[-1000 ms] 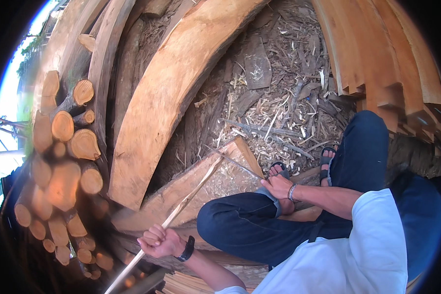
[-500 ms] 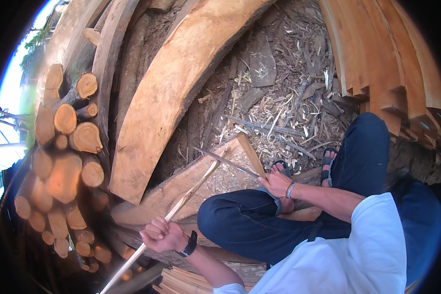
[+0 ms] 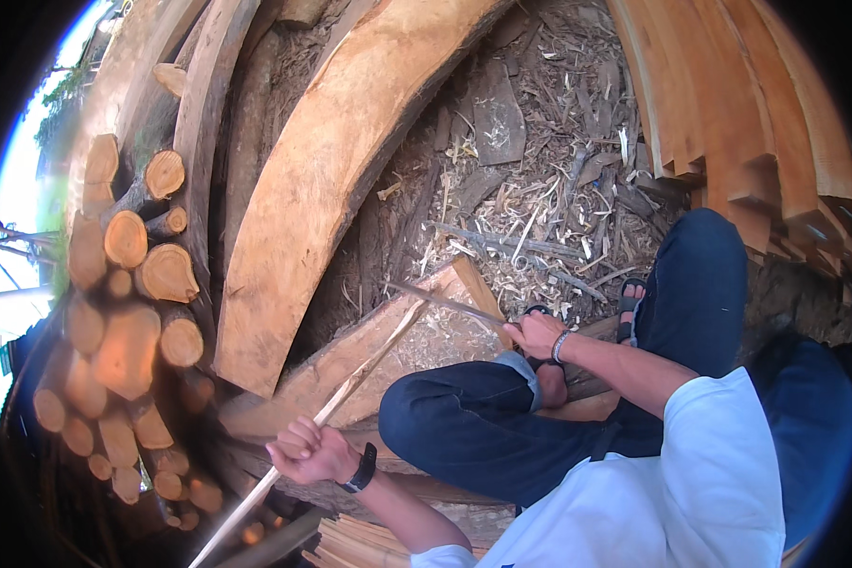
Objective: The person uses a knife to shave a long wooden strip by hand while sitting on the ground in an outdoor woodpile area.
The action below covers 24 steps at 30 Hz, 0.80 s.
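Note:
My left hand [image 3: 310, 452] is closed round a long, pale, whittled wooden stick [image 3: 360, 375]. The stick slants from the lower left up to a wooden slab [image 3: 289, 390], its far end over the slab. In my right hand [image 3: 538, 335] is the handle of a knife with a long, narrow, dark blade [image 3: 450, 305], the handle itself mostly hidden by the fingers. The blade points left and crosses the stick near its far end; whether it touches the wood I cannot tell. Shavings lie on the slab beside the stick.
Cut logs [image 3: 168, 273] are stacked at the left. A wide curved plank [image 3: 303, 208] lies beyond the slab, and more planks [image 3: 729, 104] are piled at the far right. Shavings and bark [image 3: 559, 204] cover the ground. My bent legs [image 3: 483, 431] frame the near side.
My right hand has moved slightly up and to the right, and the blade lies at a flatter angle. The left hand keeps its hold on the stick almost unmoved.

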Motion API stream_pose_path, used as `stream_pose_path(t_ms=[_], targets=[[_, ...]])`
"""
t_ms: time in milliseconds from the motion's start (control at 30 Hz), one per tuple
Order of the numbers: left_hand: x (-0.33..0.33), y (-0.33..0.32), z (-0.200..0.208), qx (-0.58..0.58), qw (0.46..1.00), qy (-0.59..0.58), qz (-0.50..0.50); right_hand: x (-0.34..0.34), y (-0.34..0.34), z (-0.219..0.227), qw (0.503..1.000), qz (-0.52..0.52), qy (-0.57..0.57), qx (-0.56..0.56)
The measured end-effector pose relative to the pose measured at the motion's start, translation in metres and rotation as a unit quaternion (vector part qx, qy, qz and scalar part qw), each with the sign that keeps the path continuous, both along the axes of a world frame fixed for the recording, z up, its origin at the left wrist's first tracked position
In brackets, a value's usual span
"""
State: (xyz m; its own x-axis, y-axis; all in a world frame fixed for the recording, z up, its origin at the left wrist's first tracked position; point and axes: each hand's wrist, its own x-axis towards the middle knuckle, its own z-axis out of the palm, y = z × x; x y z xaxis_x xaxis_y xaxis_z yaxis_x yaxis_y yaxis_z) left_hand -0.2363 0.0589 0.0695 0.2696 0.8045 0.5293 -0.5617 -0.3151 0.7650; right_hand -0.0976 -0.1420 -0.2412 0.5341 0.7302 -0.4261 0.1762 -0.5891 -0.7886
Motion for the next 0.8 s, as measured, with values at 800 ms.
stream_pose_path(t_ms=[800], targets=[[0.005, -0.003, 0.001, 0.003, 1.000, 0.008, -0.018, -0.011, -0.005, -0.003, 0.997, 0.014, -0.068, 0.037]])
